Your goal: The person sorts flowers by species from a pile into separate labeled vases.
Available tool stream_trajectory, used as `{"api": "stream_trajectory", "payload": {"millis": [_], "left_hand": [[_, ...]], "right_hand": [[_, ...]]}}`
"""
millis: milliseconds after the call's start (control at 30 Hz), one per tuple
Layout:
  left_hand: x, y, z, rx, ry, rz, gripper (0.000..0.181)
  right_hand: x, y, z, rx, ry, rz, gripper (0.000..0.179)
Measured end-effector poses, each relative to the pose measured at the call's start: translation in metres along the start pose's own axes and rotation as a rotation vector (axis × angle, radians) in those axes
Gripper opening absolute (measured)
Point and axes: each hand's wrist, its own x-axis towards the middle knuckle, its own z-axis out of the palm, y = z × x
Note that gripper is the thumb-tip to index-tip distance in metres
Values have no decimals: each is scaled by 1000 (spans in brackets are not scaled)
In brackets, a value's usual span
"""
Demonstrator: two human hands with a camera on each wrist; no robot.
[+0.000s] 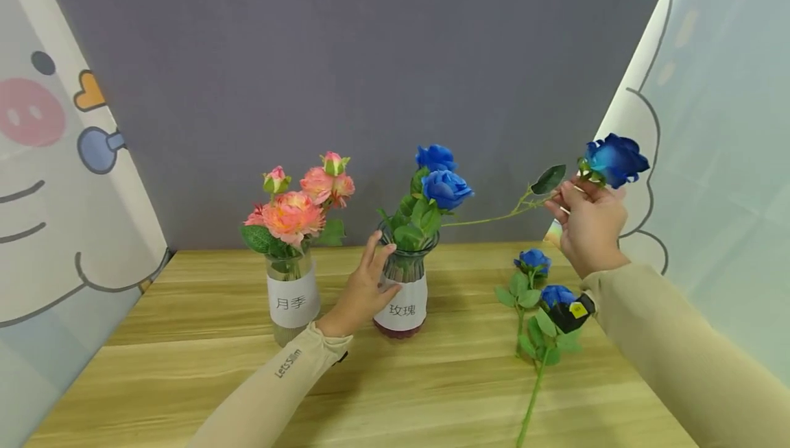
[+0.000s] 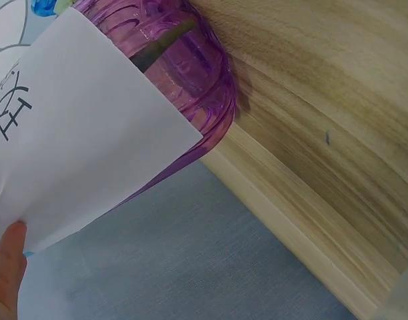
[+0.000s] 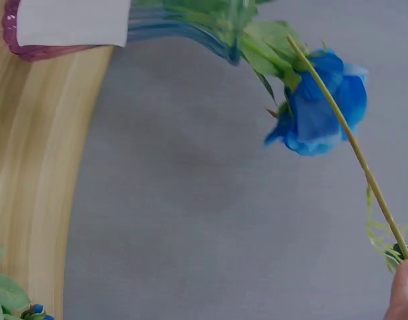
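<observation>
My right hand (image 1: 592,225) pinches a blue rose (image 1: 617,160) by its stem just below the bloom. The long stem (image 3: 354,143) slants left, its lower end near the blooms in the glass vase (image 1: 402,266). That ribbed vase, bluish at the rim and purple at the base, bears a white label and holds blue roses (image 1: 446,189) with green leaves. My left hand (image 1: 361,290) holds the vase's left side, thumb on the label and fingers up at the rim. In the left wrist view one fingertip (image 2: 12,247) touches the label paper.
Left of this vase stands another labelled glass vase (image 1: 293,297) with pink flowers (image 1: 293,218). Two more blue roses (image 1: 546,324) lie on the wooden table (image 1: 432,393) beneath my right forearm. A grey panel (image 1: 370,91) rises behind the table, with cartoon-printed curtains at both sides.
</observation>
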Motion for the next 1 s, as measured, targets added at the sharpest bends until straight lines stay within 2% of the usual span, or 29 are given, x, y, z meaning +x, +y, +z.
{"api": "stream_trajectory", "payload": {"millis": [200,400,567,767,1000], "left_hand": [[1,-1,1,1,7,43,94],[1,-2,1,3,3,38,92],[0,-2,0,13,0,28,93],[1,-2,-1,32,6,38,96],[0,-1,-1,32,2,32,94]], "right_hand": [[-6,8,3,-14,-1,-125,9],[-10,12,18,-44,-4,-208,7],[-13,21,29,-50,-43,-258,7],[-19,28,42,-119,-96,-289,11],[-22,40,54,-168,-124,-264,14]]}}
